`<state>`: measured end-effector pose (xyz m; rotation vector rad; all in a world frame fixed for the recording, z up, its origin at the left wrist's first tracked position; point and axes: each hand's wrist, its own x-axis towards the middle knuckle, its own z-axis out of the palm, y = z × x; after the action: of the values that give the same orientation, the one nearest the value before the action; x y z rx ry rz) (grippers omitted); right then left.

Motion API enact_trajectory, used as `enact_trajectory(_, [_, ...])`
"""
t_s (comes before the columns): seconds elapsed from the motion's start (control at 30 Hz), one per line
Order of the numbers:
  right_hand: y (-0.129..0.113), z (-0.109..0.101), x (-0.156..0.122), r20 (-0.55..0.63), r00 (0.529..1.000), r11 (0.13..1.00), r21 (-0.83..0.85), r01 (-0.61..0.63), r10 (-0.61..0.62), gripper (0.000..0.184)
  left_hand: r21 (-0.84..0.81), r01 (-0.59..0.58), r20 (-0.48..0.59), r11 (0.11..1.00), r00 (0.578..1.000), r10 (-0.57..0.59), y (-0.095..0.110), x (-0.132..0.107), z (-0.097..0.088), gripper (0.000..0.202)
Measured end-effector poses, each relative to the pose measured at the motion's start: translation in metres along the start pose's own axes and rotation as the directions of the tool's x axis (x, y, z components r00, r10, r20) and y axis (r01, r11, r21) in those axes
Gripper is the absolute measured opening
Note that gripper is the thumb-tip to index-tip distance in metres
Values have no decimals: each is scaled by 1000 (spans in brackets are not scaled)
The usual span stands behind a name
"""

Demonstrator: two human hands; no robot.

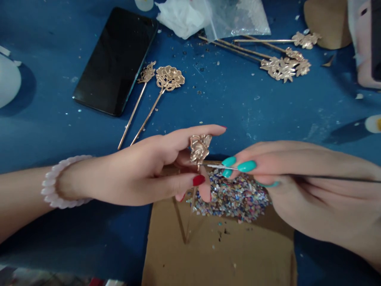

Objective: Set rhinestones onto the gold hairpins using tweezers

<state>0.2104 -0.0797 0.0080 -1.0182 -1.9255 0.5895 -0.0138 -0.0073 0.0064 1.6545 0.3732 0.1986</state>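
My left hand, with red nails and a pale bead bracelet at the wrist, pinches a gold hair stick by its flower head, the shaft pointing down over a piece of cardboard. My right hand, with turquoise nails, grips a thin metal tool whose tip touches the flower head. Below both hands lies a pile of tiny multicoloured stone chips on the cardboard.
On the blue table lie two more gold hair sticks, a black phone, several gold sticks at the back right, a clear plastic bag and white tissue. Small chips are scattered about.
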Motion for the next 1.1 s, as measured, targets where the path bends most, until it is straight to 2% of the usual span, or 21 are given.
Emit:
enact_trajectory(0.37, [-3,0,2,-16,998,997,-30,-66,66,22,-22,39,42,999,998,-38,-1,1,-1,56])
enact_trajectory(0.57, [-3,-2,2,-19,999,999,-34,-41,40,18,-33,65,54,997,997,-63,-2,-1,-1,61])
enact_trajectory(0.77, [0,-4,1,62,991,983,136,-127,120,23,-61,101,78,993,992,-96,0,0,-3,63])
enact_trajectory(0.97, [4,-6,3,104,992,982,168,-92,75,16,-81,21,78,996,997,-14,1,0,-2,59])
enact_trajectory(1.1, [6,-6,10,115,993,974,225,2,-29,21,-115,40,100,993,995,-29,-2,-2,-2,55])
